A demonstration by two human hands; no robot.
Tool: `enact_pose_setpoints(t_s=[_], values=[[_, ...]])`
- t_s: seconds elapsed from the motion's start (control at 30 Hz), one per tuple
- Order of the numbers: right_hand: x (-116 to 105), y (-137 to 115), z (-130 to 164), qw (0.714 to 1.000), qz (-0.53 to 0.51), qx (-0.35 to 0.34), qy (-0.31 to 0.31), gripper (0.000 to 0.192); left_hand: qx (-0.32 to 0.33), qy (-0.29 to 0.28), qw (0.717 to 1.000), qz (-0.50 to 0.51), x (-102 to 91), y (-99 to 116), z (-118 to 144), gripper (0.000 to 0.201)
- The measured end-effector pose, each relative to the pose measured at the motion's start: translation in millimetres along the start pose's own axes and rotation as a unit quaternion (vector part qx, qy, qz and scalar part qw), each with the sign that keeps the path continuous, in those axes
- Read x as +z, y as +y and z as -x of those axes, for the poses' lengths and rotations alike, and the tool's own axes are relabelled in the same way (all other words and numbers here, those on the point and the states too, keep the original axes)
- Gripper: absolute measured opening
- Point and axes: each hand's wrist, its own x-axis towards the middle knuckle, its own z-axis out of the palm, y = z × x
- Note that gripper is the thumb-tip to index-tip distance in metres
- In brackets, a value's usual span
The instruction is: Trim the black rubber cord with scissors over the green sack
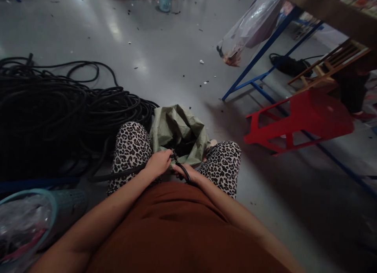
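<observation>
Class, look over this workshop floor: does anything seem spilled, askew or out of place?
Yes. A red stool lies tipped on its side by the blue table frame, and small dark and white scraps are scattered over the grey floor.

Rust top; leopard-print trousers [131, 147] (bare arms)

Cable pile [53, 108]: black. Sack [176, 128]: dull green. Trousers [131, 147]: leopard print, black on cream. Shirt [176, 233]: rust brown. Stool [306, 120]: red. Basket [59, 206]: teal. Table frame [265, 49]: blue.
</observation>
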Motion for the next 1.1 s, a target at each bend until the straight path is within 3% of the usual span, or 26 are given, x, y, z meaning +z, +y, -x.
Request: enact_pose_setpoints(t_s=[0.33, 0.53, 1.1], values=[[7, -6, 8, 0.996, -0.078, 0.038, 0.036, 0.050, -0.003, 0.014, 1.000, 0.003, -1.8, -1, -2, 0.025], [6, -3, 8, 0.997, 0.018, -0.005, 0.071, 0.055, -0.008, 0.003, 1.000, 0.007, -2.9, 0, -2, 0.025], [6, -4, 10, 0.995, 0.044, -0.005, 0.087, 0.053, -0.029, 0.016, 0.999, 0.007, -2.2, -1, -3, 0.026]])
